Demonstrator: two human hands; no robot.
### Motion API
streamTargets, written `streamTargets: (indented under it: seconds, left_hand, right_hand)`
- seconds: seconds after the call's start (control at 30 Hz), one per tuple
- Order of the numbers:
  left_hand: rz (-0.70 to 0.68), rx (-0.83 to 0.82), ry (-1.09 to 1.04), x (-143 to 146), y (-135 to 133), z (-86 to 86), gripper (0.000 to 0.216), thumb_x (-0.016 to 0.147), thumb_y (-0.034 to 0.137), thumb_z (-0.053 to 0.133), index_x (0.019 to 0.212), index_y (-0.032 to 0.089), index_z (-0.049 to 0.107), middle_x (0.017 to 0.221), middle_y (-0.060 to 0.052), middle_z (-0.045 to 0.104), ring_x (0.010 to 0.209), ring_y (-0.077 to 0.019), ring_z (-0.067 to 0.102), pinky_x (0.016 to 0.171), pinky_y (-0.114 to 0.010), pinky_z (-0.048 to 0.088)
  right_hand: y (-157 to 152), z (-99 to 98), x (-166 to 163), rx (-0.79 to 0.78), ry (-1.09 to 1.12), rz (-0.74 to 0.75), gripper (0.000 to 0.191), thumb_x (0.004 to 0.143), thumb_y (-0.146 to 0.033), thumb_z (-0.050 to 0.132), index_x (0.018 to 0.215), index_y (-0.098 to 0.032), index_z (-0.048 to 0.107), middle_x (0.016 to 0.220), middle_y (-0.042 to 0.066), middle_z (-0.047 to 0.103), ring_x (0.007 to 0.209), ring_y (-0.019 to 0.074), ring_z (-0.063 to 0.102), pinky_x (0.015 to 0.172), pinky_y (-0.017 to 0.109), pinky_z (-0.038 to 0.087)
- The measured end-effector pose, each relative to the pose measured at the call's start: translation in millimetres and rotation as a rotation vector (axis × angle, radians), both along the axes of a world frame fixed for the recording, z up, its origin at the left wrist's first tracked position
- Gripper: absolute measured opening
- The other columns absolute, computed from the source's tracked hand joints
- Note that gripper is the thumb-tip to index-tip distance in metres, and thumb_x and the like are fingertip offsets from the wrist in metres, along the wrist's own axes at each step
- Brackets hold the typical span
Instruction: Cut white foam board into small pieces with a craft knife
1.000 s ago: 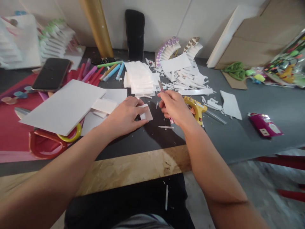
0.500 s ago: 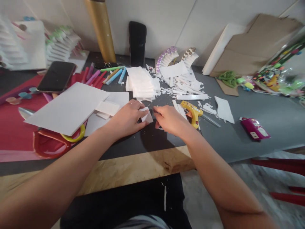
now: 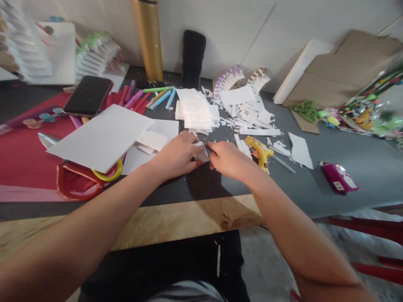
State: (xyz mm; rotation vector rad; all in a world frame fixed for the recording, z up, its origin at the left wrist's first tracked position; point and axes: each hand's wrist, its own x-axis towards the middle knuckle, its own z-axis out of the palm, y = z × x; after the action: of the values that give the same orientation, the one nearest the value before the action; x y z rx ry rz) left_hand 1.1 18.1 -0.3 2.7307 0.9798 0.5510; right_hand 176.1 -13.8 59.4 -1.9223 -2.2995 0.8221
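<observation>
One large white sheet [image 3: 102,136]. Two hands: left hand [image 3: 176,155], thumb and fingers pinching; right hand [image 3: 228,158] curled, can't tell if holding anything. One stack [image 3: 197,111], seemingly cut already, layers uncountable. One glue gun [image 3: 261,153]. One small white piece [image 3: 203,156] in left pinch, probably unfinished. Scraps [image 3: 248,119]: uncountable.

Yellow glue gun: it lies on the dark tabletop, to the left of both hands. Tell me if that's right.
Wrong side: the head view shows the yellow glue gun to the right of both the left hand and the right hand. It does lie on the dark tabletop.
</observation>
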Motion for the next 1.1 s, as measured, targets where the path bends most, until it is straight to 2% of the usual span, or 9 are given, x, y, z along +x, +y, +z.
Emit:
streamTargets:
  seconds: [0.2, 0.37, 0.47, 0.73, 1.1]
  left_hand:
    - [0.005, 0.01, 0.009, 0, 0, -1.6, 0.023, 0.086, 0.025, 0.064, 0.104, 0.015, 0.074, 0.109, -0.016, 0.065, 0.107, -0.0331, 0.058, 0.087, -0.047, 0.052]
    - [0.018, 0.019, -0.001, 0, 0, -2.7, 0.02, 0.084, 0.023, 0.065, 0.101, 0.017, 0.074, 0.106, -0.013, 0.065, 0.104, -0.0302, 0.059, 0.085, -0.043, 0.051]
    - [0.005, 0.028, -0.003, 0, 0, -2.9, 0.017, 0.085, 0.025, 0.065, 0.096, 0.017, 0.075, 0.105, -0.013, 0.064, 0.102, -0.0292, 0.058, 0.085, -0.043, 0.051]
    - [0.02, -0.003, 0.057, 1, -1, 1.4, 0.022, 0.089, 0.027, 0.061, 0.1, 0.014, 0.075, 0.108, -0.016, 0.063, 0.104, -0.0303, 0.057, 0.086, -0.042, 0.05]
    - [0.009, 0.017, 0.017, 1, 0, -2.3, 0.023, 0.091, 0.03, 0.062, 0.098, 0.014, 0.076, 0.105, -0.016, 0.063, 0.103, -0.0304, 0.057, 0.086, -0.044, 0.05]
  right_hand:
    - [3, -3.7, -2, 0.009, -0.039, 0.025, 0.02, 0.09, -0.007, 0.045, 0.085, -0.018, 0.06, 0.078, 0.01, 0.072, 0.066, 0.0174, 0.061, 0.062, 0.028, 0.036]
    - [7, -6.9, -6, 0.064, -0.14, 0.064, 0.022, 0.088, -0.008, 0.045, 0.094, -0.015, 0.065, 0.092, 0.018, 0.073, 0.075, 0.0224, 0.064, 0.059, 0.03, 0.033]
    - [7, -4.6, -10, 0.047, -0.199, 0.065, 0.023, 0.087, -0.007, 0.046, 0.096, -0.013, 0.067, 0.092, 0.02, 0.073, 0.079, 0.0243, 0.067, 0.059, 0.03, 0.033]
    - [5, 1.6, -13, 0.023, -0.275, 0.117, 0.033, 0.086, -0.006, 0.043, 0.103, -0.012, 0.07, 0.095, 0.019, 0.074, 0.085, 0.0263, 0.069, 0.064, 0.031, 0.038]
    - [-4, -1.0, -10, 0.001, -0.289, 0.11, 0.031, 0.089, -0.006, 0.043, 0.104, -0.011, 0.07, 0.095, 0.019, 0.073, 0.084, 0.025, 0.068, 0.06, 0.03, 0.033]
